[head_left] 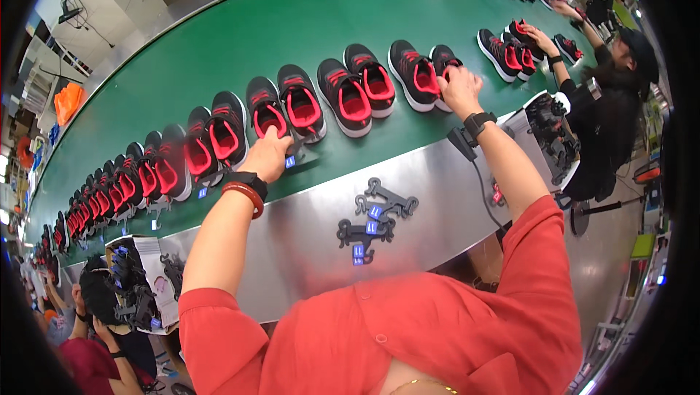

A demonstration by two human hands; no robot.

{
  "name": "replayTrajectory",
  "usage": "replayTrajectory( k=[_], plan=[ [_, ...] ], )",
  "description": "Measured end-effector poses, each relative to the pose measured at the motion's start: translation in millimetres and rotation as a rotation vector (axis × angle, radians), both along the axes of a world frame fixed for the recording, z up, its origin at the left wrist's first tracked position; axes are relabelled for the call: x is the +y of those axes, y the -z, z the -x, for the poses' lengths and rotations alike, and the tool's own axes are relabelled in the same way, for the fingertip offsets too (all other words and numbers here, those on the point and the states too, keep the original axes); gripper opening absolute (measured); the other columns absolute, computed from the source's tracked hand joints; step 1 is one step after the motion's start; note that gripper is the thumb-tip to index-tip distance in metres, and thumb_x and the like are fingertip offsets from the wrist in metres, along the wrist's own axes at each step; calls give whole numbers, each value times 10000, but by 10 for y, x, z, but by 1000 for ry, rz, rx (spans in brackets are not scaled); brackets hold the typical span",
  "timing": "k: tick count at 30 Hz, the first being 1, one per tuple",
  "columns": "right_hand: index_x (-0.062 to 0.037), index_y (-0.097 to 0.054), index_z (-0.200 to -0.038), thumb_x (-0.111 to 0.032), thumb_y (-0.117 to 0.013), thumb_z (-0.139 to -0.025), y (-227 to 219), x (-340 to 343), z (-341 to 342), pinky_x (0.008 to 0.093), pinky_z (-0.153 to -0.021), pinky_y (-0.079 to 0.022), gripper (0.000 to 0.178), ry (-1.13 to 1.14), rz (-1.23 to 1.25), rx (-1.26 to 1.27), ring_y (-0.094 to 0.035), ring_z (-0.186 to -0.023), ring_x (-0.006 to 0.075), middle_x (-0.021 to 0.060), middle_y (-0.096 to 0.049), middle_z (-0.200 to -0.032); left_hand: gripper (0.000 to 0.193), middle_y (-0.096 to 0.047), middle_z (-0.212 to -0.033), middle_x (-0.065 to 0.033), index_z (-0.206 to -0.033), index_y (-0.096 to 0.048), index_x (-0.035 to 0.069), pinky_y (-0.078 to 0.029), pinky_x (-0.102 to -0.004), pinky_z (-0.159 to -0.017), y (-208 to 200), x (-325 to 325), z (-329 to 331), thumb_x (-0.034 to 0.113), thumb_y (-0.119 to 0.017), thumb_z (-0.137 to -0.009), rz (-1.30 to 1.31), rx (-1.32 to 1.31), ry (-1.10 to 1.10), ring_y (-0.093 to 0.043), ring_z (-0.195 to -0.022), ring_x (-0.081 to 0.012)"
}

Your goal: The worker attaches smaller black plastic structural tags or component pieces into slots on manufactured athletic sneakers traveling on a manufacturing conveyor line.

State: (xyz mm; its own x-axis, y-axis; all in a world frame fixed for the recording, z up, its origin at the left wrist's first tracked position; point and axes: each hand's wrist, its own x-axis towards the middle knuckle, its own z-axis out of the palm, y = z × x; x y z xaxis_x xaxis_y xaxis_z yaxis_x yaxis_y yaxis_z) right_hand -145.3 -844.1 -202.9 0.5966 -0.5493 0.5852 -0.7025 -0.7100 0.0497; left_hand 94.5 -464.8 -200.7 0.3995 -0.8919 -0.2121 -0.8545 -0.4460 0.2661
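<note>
Black-and-red sneakers stand in pairs along the green conveyor belt. My left hand (268, 156) is closed at the heel of one sneaker (264, 109), gripping a black plastic shoe hanger (299, 153) with a blue tag; the fingers partly cover it. The other sneaker (300, 103) of that pair stands just to the right. Farther right, my right hand (461, 91) grips the heel of a sneaker (442, 56), beside its mate (414, 78). Between these pairs stand two more sneakers (355, 81). Several loose shoe hangers (378, 209) lie on the metal ledge in front of me.
A white box (558, 136) of hangers sits at the right, another box (149, 278) at the lower left. A dark device (462, 143) with a cable rests on the ledge's edge. At the right, a co-worker's hand (541, 41) touches sneakers; other people work at lower left.
</note>
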Motion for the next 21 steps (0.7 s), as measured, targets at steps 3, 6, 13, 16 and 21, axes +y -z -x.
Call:
replayTrajectory(
  k=[3, 6, 13, 16, 21],
  plan=[
    [-112, -669, -949, -297, -690, -766, -312, 611, 28, 438, -856, -414, 261, -312, -226, -4, -607, -919, 289, 85, -644, -909, 477, -429, -1230, -243, -1214, -554, 106, -491, -475, -871, 17, 102, -18, -71, -526, -772, 59, 22, 3, -587, -1000, -433],
    [-139, -698, -926, -241, -676, -755, -231, 1299, 250, 433, -880, -393, 201, -598, -617, 278, -627, -894, 269, 35, -670, -878, 664, -329, -1427, -271, -1360, -455, 146, -468, -465, -943, -135, 225, 70, -106, -498, -748, 122, 81, -73, -559, -1087, -442],
    [-57, -626, -851, -248, -764, -710, -323, 2019, 585, 420, -890, -340, 274, -576, -832, 579, -605, -875, 277, 79, -642, -827, 309, -595, -1010, -99, -1022, -635, 65, -501, -377, -766, -347, 194, 447, -34, -573, -736, 752, -341, 160, -605, -889, -284],
    [-60, -615, -832, -211, -759, -714, -227, 1970, 591, 398, -882, -351, 240, -554, -901, 559, -601, -858, 263, 81, -636, -819, 363, -578, -1115, -105, -1141, -583, 69, -531, -408, -739, -225, -146, 717, -13, -544, -790, 671, -96, 106, -630, -900, -307],
    [-46, -615, -830, -123, -714, -769, -401, 1848, 433, 346, -759, -454, 140, -432, -1262, 609, -621, -749, 186, 64, -657, -799, 344, -546, -1205, -153, -1180, -528, 47, -532, -452, -756, 159, -694, 654, 22, -532, -836, 709, 16, -16, -625, -906, -382]
  ],
)
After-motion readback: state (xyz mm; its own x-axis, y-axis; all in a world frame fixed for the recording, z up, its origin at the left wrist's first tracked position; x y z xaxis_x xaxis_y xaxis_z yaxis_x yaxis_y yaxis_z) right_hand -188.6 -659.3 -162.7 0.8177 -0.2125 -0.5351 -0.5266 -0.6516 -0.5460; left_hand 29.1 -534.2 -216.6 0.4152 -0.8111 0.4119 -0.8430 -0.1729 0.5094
